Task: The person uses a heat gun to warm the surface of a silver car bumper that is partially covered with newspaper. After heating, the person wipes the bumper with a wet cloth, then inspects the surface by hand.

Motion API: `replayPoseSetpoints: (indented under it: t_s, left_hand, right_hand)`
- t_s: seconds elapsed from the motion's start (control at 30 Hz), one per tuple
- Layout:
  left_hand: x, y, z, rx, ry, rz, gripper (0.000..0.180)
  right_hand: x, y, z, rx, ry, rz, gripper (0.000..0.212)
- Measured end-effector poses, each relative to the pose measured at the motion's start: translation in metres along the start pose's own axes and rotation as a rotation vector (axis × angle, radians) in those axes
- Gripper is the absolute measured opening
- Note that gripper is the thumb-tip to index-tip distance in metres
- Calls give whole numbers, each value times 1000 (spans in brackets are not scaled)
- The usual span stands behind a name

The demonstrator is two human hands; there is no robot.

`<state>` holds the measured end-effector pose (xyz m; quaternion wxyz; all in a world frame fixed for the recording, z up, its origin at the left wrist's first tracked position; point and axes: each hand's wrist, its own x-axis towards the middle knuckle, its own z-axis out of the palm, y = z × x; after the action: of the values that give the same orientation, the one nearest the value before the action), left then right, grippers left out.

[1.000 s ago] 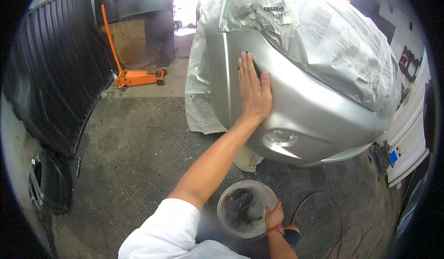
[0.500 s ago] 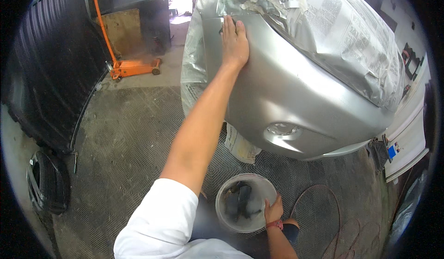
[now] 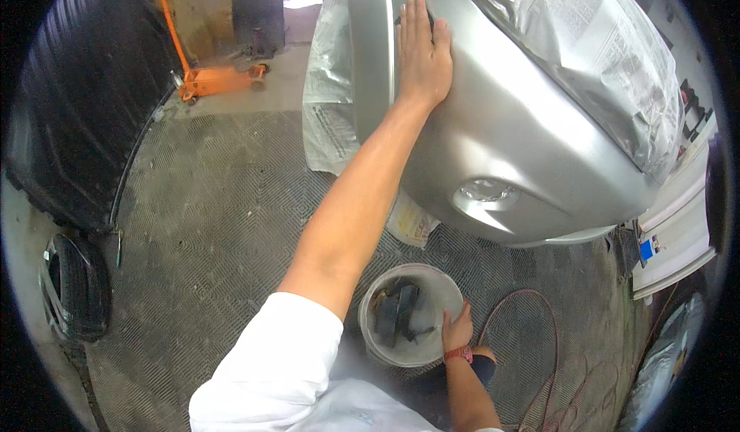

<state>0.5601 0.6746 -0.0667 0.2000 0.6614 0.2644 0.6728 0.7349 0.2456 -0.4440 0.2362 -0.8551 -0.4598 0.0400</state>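
Note:
My left hand (image 3: 425, 58) lies flat on the silver car bumper (image 3: 532, 135), near its upper left corner. Its fingers are stretched out and point away from me. A small dark thing (image 3: 431, 19) shows between thumb and fingers, mostly covered by the hand; its kind is unclear. Low in the view, my right hand (image 3: 458, 327) grips the right rim of a round, pale bucket (image 3: 370, 346), thumb inside the rim. Several dark pieces (image 3: 398, 312) lie in the bucket. A red watch is on my right wrist.
Newspaper and plastic masking (image 3: 609, 62) covers the car above the bumper. An orange floor jack (image 3: 220, 80) stands at far left, beside a black ribbed panel (image 3: 85, 116). A tyre (image 3: 81, 285) lies at left. A reddish hose (image 3: 556, 339) curls over the patterned floor at right.
My left hand has slid slightly right and nearer across the bumper. The whole view has shifted a little. My right hand keeps its grip on the bucket rim.

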Motion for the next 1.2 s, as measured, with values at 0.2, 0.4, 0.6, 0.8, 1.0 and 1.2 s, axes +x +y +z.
replayPoseSetpoints:
  t_s: [0.2,0.4,0.6,0.8,1.0,1.2]
  left_hand:
    - [-227,-22,25,-61,-14,-14,78]
    - [-90,22,13,24,-55,54,83]
    - [-170,62,26,212,-169,209,84]
    - [-77,45,29,30,107,-165,81]
    - [-221,39,38,130,-11,93,72]
    - [-84,8,10,32,18,-130,75]
  right_hand:
    - [4,10,6,-64,33,62,71]
    - [4,1,-6,-48,-37,131,64]
    - [1,-16,-9,-73,-57,153,63]
    - [-1,13,2,-57,-59,106,74]
    - [5,1,-12,0,-118,117,82]
    - [80,-133,-154,4,268,-472,82]
